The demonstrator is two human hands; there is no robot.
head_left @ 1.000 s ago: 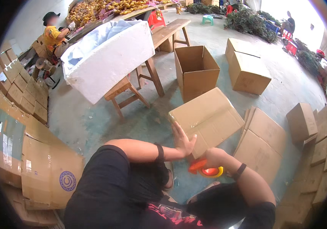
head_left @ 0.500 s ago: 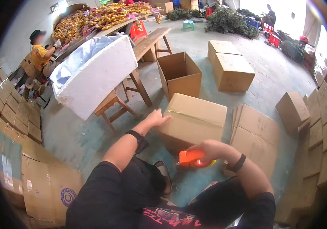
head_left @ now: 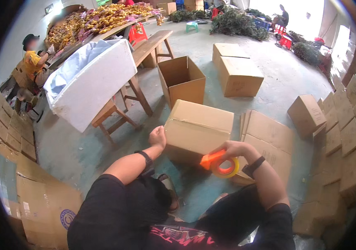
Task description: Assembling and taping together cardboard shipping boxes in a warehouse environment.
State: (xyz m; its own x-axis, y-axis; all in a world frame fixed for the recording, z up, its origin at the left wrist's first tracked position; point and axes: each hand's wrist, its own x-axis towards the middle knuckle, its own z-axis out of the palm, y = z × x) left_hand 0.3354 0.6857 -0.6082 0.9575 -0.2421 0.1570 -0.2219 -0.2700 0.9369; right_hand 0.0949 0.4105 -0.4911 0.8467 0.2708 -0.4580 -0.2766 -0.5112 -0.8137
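A closed cardboard box [head_left: 200,121] stands on the floor in front of me, a strip of tape running along its top seam. My left hand [head_left: 158,136] is at the box's left edge with its fingers curled in; whether anything is between them is hidden. My right hand [head_left: 237,150] grips an orange tape dispenser [head_left: 214,159] with a yellow-rimmed roll, close to the front right of the box. The front end of the dispenser is against or just before the box's near side; I cannot tell which.
Behind the box stands an open carton [head_left: 182,81]. Flattened cartons [head_left: 269,141] lie at right, near stacked boxes [head_left: 340,146]. A white foam box [head_left: 94,83] rests on a wooden bench [head_left: 115,114] at left. Further back, a person [head_left: 34,60] sits beside a heaped table [head_left: 103,21].
The whole view has shifted slightly. My left hand has slid down the box's left edge and its fingers have curled. My right hand has raised the tape dispenser closer to the box's right side.
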